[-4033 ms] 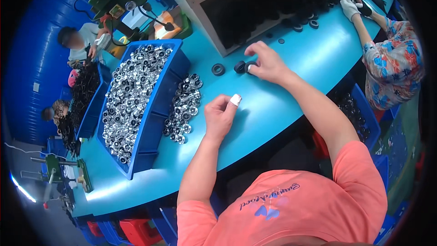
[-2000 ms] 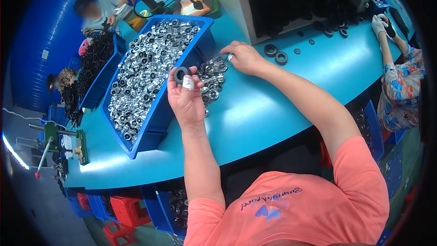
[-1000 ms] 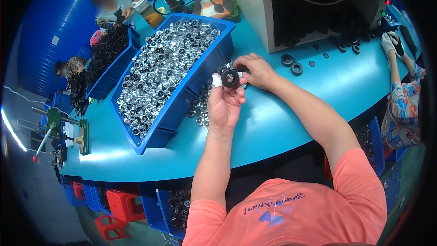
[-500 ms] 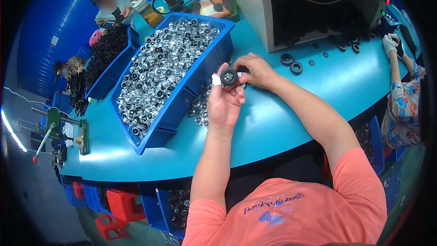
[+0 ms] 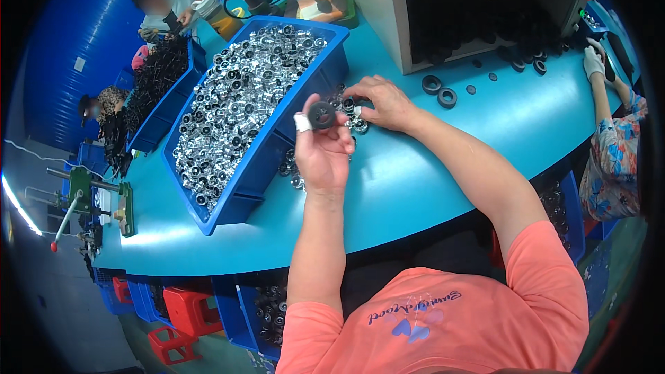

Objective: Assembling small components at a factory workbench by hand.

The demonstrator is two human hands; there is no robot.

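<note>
My left hand point(image 5: 324, 159) is raised over the table, thumb and fingers pinching a small black rubber tire point(image 5: 316, 122). White tape wraps its thumb. My right hand point(image 5: 389, 105) is lower, just to the right, its fingers curled down at a loose pile of clear and silvery wheel hubs point(image 5: 359, 125). Something dark sits partly hidden between the right thumb and fingers; I cannot make out what it is. Left of my hands stands a long blue bin point(image 5: 280, 140) heaped with similar hubs, and a few hubs lie beside its wall.
Two black tires point(image 5: 447, 98) and small dark discs point(image 5: 471, 89) lie on the blue-green table point(image 5: 415, 187). Behind stands a pale box point(image 5: 377, 14) full of dark tires. Other people work at left and right. A green hand press point(image 5: 80, 190) is far left.
My left hand has moved left, away from the right hand, with the tire. The tire's centre looked silvery before and now looks open. The right hand has shifted slightly left, to the hubs.
</note>
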